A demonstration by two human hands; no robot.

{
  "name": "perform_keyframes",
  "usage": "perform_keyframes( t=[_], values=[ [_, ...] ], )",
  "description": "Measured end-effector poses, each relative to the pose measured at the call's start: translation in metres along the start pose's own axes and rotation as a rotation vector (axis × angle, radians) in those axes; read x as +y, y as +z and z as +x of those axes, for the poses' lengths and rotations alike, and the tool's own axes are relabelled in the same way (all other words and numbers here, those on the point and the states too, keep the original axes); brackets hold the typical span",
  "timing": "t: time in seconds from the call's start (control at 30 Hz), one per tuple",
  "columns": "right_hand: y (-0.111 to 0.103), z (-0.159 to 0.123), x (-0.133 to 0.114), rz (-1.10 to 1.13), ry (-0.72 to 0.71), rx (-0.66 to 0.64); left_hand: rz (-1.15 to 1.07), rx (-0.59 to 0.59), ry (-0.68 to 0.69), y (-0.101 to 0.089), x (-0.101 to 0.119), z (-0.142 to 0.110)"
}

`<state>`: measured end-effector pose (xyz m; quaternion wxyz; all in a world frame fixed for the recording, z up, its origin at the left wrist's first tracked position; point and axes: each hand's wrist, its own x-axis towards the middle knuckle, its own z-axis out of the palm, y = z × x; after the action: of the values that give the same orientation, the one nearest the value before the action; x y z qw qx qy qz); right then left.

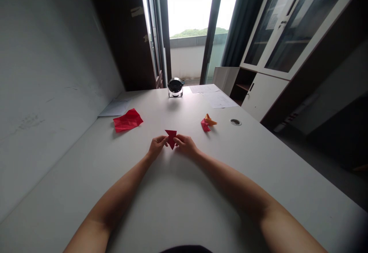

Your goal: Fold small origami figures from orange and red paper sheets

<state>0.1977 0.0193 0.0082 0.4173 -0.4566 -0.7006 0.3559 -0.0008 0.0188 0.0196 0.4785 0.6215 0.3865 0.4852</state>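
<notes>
A small folded red paper piece [171,137] lies on the white table [178,191], pinched from both sides. My left hand [156,146] grips its left edge with curled fingers. My right hand [185,144] pinches its right edge. The paper has a pointed lower tip and a wider top. Both forearms stretch forward over the table.
A crumpled red sheet [127,120] lies at the left. Small red and orange folded figures [208,123] sit at the right, near a round cable hole [235,122]. A small black and silver device [175,87] and paper sheets [214,96] lie at the far edge. A cabinet stands at the right.
</notes>
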Motion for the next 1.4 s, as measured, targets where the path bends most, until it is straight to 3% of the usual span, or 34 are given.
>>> perform_keyframes(
  t=[0.3, 0.5, 0.8, 1.03, 1.4],
  values=[
    [0.002, 0.0, -0.001, 0.07, -0.046, -0.017, 0.047, -0.036, -0.006, 0.0, -0.002, 0.0],
    [0.002, -0.001, -0.002, 0.066, -0.041, -0.008, -0.012, 0.009, 0.0, 0.003, -0.003, 0.0],
    [-0.006, 0.002, -0.01, 0.073, -0.12, 0.201, -0.073, 0.002, -0.015, 0.003, -0.004, 0.002],
    [-0.004, -0.001, -0.01, 0.144, -0.151, 0.011, -0.02, 0.027, -0.047, 0.003, -0.004, -0.001],
    [0.0, 0.003, -0.004, 0.144, -0.129, 0.043, -0.095, 0.052, -0.054, 0.005, -0.009, 0.0]
  ],
)
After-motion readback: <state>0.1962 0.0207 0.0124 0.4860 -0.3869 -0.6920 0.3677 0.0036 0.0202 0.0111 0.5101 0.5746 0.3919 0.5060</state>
